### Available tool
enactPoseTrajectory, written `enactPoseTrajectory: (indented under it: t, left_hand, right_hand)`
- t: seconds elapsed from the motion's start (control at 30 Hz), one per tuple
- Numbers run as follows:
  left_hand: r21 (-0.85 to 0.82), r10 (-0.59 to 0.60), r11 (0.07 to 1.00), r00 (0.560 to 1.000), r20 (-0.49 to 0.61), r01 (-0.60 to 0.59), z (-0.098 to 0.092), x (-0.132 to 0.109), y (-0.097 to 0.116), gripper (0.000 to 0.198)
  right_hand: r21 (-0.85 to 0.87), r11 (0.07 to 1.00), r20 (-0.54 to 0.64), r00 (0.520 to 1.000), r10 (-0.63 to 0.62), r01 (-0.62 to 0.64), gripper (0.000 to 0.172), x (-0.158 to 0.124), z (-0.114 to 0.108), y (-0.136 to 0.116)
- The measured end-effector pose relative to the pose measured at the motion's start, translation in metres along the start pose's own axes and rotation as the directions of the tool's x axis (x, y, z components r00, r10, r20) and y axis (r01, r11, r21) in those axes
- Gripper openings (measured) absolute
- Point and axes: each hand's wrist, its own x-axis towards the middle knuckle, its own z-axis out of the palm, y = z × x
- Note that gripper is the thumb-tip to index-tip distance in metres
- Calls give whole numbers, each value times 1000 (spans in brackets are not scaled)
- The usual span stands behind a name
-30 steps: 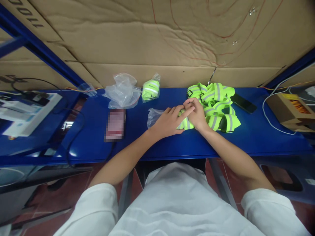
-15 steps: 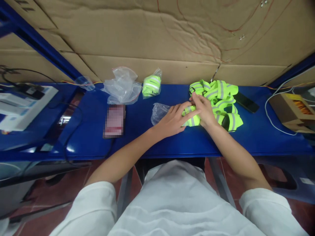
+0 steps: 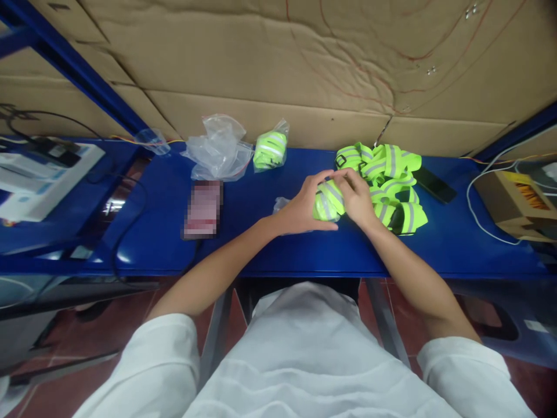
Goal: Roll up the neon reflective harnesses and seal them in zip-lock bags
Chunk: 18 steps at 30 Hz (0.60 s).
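Observation:
A folded neon-yellow reflective strap bundle point(image 3: 328, 201) with grey stripes sits between my two hands, partly inside a clear plastic bag point(image 3: 281, 203). My left hand point(image 3: 304, 207) wraps the bundle from the left, thumb along the near side and fingers over the far side. From the right, my right hand point(image 3: 354, 194) grips its far right edge with bent fingers. Just beyond that hand lies a loose heap of the same reflective straps point(image 3: 391, 168) with black buckles. A bagged strap bundle point(image 3: 270, 150) rests near the cardboard at the back.
Crumpled clear bags point(image 3: 220, 148) and a phone with a blurred screen point(image 3: 203, 209) lie on the left of the blue table point(image 3: 243, 249). A dark phone point(image 3: 436, 184) touches the heap. At the right stand a cardboard box point(image 3: 516, 200) and a white cable. Cardboard point(image 3: 243, 64) walls the back.
My left hand has turned from lying over the bundle to cupping it. The bundle has shifted slightly left, away from the heap, and shows more in the bag.

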Motion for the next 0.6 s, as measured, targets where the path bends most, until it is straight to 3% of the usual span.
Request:
enactPoseTrajectory:
  t: [0.13, 0.33, 0.43, 0.6]
  left_hand:
    - [131, 43, 990, 996, 78, -53, -1, -2, 10, 130]
    - [429, -85, 901, 996, 15, 70, 2, -1, 23, 104]
    - [425, -96, 901, 995, -4, 89, 4, -1, 23, 105]
    - [384, -1, 923, 1000, 27, -9, 6, -4, 14, 128]
  right_hand:
    - [116, 992, -75, 996, 57, -48, 20, 6, -2, 2]
    - [129, 989, -122, 988, 92, -76, 31, 3, 5, -2]
    - [103, 993, -138, 988, 66, -52, 33, -2, 10, -2]
    - [6, 1000, -126, 992, 0, 0, 33, -8, 16, 3]
